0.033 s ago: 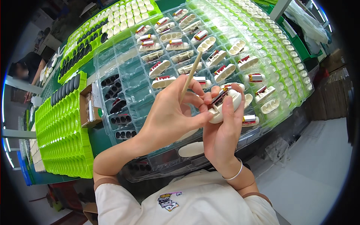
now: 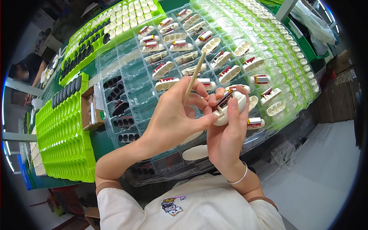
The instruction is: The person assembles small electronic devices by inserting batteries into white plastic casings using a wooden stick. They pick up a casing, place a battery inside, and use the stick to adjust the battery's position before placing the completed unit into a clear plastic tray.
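Observation:
My right hand (image 2: 229,140) is closed round a small white oval plastic case (image 2: 240,101), a little above the tray. Out of the case stands a dark circuit board with a red and yellow wrapped part (image 2: 224,99), tilted up. My left hand (image 2: 178,111) holds a thin pale wooden stick (image 2: 196,73), which slants up and away between thumb and forefinger. Its fingertips meet at the left end of the case, touching the case or the board's edge; the exact contact is hidden. Below the hands is a clear compartment tray (image 2: 134,85) with several similar white cases (image 2: 230,74), many carrying red boards and batteries.
Black cases (image 2: 123,122) fill the tray's left column. Green moulded trays (image 2: 65,142) stand on the left, one bearing black oval shells (image 2: 69,91). A cardboard box (image 2: 87,109) sits between. Stacked clear trays (image 2: 283,65) lie at the right. Another person (image 2: 30,73) is at far left.

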`<act>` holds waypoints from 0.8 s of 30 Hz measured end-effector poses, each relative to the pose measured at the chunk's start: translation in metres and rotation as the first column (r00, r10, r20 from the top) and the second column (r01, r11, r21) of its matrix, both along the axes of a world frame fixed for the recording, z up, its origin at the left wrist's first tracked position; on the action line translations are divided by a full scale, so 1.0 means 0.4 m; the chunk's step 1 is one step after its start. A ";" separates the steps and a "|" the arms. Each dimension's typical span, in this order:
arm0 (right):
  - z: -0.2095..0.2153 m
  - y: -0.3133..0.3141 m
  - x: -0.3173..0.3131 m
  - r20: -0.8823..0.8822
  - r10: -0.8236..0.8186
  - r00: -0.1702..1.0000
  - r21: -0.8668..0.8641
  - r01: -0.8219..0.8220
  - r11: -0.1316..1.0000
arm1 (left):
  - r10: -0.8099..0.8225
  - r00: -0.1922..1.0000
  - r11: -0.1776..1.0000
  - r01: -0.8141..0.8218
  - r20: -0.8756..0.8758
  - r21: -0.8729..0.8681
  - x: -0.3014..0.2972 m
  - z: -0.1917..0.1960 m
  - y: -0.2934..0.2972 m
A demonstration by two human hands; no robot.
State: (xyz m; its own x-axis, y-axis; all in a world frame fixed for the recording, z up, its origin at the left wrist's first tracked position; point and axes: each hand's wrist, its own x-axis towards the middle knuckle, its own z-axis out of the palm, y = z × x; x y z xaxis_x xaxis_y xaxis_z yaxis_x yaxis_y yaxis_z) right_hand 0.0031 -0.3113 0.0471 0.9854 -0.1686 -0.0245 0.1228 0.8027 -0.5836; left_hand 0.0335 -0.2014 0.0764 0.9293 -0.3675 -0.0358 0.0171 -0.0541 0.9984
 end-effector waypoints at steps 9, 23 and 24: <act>0.002 0.009 -0.002 -0.009 -0.019 1.000 0.044 0.019 0.999 | 0.023 0.998 1.000 -0.023 0.062 0.004 -0.014 0.001 -0.007; -0.004 0.010 -0.003 0.038 -0.016 0.999 0.044 0.014 0.999 | 0.134 0.984 0.984 -0.118 0.120 -0.130 -0.041 -0.020 -0.025; 0.004 0.011 -0.005 0.011 -0.004 1.000 0.063 0.003 0.998 | 0.115 0.971 0.992 -0.102 0.208 -0.074 -0.046 -0.019 -0.022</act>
